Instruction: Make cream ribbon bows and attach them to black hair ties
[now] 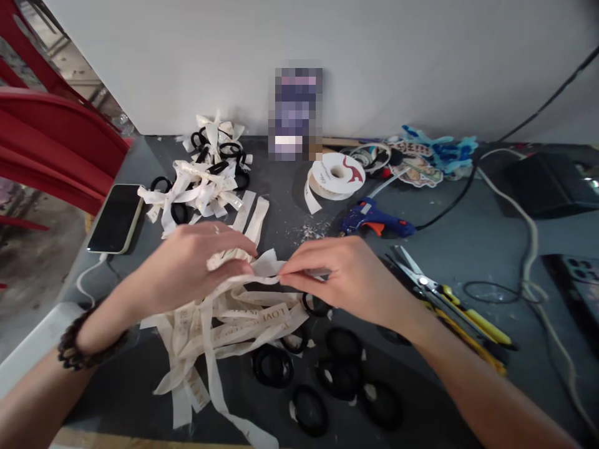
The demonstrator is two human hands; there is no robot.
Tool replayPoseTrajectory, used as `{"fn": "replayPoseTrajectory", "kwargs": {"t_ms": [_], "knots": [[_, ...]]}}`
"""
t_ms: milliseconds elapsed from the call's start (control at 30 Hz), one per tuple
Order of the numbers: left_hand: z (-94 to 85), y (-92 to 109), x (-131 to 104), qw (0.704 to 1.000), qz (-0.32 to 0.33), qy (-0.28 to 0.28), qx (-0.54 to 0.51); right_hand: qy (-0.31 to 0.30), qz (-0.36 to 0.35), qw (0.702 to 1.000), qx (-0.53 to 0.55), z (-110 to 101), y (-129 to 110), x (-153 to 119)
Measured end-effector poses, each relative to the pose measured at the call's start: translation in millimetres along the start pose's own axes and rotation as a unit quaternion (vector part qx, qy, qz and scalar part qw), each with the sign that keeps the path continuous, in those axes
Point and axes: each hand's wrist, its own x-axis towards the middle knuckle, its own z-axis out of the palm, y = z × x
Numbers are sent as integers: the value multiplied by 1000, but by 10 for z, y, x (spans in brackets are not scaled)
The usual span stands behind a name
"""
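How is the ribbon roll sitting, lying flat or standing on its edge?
Lying flat: the ribbon roll has its round printed side and center hole facing up.

Glue gun + scissors obstruct R, sm. gap b/w.

Prob. craft wkshp, w/ glue gun, scissors & ribbon spool.
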Motion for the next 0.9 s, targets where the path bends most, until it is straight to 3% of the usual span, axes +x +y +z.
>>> {"fn": "replayPoseTrajectory", "kwargs": {"t_ms": [133, 233, 333, 500, 900], "knots": [[272, 50, 72, 992, -39, -77, -90, 0, -28, 999, -44, 101, -14, 20], [326, 17, 102, 986, -96, -64, -121, 12, 1, 999, -52, 105, 3, 23], [283, -37, 111, 981, -128, -86, -114, -1, 44, 998, -51, 74, 14, 29], [149, -135, 83, 973, -121, -175, -92, -35, 100, 994, -19, 23, 58, 40], [-106, -203, 5, 974, -171, -147, -1, -63, 169, 983, 42, -170, 178, 42]]}}
